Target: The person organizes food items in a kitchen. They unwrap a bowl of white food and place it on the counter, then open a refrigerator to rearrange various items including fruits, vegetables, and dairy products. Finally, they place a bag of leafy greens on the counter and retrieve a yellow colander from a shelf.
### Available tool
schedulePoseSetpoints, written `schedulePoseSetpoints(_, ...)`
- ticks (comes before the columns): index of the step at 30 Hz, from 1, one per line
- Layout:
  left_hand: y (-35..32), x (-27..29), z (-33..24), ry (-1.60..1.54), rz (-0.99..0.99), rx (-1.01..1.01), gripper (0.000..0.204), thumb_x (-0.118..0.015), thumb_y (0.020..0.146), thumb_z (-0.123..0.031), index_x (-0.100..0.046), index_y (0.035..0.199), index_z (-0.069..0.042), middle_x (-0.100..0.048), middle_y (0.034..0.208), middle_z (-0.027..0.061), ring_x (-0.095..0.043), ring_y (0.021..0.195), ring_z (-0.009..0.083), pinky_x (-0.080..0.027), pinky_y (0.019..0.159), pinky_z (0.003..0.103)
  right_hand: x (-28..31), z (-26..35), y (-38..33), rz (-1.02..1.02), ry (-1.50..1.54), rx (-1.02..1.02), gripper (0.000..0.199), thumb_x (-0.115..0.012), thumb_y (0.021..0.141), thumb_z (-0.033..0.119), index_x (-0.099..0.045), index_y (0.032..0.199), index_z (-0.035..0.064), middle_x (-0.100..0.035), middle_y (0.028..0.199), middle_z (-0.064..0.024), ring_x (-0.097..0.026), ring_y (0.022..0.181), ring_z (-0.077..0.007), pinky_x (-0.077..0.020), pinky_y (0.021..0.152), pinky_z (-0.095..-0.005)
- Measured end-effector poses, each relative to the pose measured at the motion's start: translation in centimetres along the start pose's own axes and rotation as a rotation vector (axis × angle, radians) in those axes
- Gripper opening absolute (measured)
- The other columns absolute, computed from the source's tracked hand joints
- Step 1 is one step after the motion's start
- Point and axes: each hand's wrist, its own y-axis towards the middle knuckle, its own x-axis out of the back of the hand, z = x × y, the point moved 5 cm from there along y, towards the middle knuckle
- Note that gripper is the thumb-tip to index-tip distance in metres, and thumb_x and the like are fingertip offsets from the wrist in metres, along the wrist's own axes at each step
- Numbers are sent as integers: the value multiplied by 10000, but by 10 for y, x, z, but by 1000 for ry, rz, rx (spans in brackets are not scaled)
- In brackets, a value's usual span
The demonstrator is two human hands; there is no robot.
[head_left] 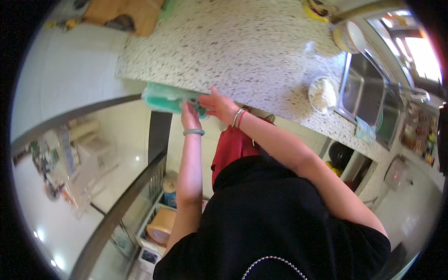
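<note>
A long, pale green, see-through plastic container is at the front edge of the speckled counter, toward its left end. My left hand, with a green bangle at the wrist, grips the container's right part from the near side; its fingertips are partly hidden. Close by, my right hand reaches across to the container's right end. Its thumb points up and its fingers are stretched out, apart from each other. Whether these fingers touch the container I cannot tell. What lies inside the container is blurred.
On the speckled counter, a bowl of white powder stands beside the metal sink. A pale yellow pot is behind it. A wooden board lies far left. A dark-framed glass door is at my left.
</note>
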Motion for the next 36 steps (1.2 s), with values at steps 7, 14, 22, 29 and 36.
schedulePoseSetpoints(7,30,-3,9,-7,-122,180,748,-474,886,-610,-354,1440,-121,-355,1474,92,-333,1344,255,-236,1078,476,38,22,-51,-37,208,150,730,-319,972,604,-462,1374,12,-458,1437,-98,-415,1332,-246,-313,1087,-404)
schedulePoseSetpoints(14,-85,-138,-11,13,527,-2,542,-393,1004,-440,-401,1418,-91,-396,1464,107,-355,1354,218,-299,1082,397,72,62,-130,-19,542,571,709,-285,989,569,-410,1398,4,-412,1463,-139,-382,1354,-276,-310,1105,-430)
schedulePoseSetpoints(22,-149,-295,25,173,982,139,648,-300,999,-547,-353,1454,-88,-343,1515,83,-281,1407,227,-215,1126,411,122,96,-257,-161,747,1056,687,-248,995,563,-402,1414,40,-421,1459,-134,-394,1345,-301,-320,1106,-451)
schedulePoseSetpoints(29,-154,-357,59,466,1023,98,767,-249,957,-651,-285,1493,-104,-229,1570,84,-130,1456,222,-40,1142,530,200,80,-337,-736,653,1355,694,-248,991,585,-396,1431,69,-407,1479,-88,-343,1372,-213,-223,1126,-417)
schedulePoseSetpoints(36,-148,-377,85,470,1009,195,789,-343,956,-629,-298,1474,-36,-357,1500,106,-353,1368,218,-323,1093,384,237,72,-296,-668,799,1191,825,-236,952,663,-253,1487,37,-275,1549,-86,-210,1437,-224,-116,1154,-411)
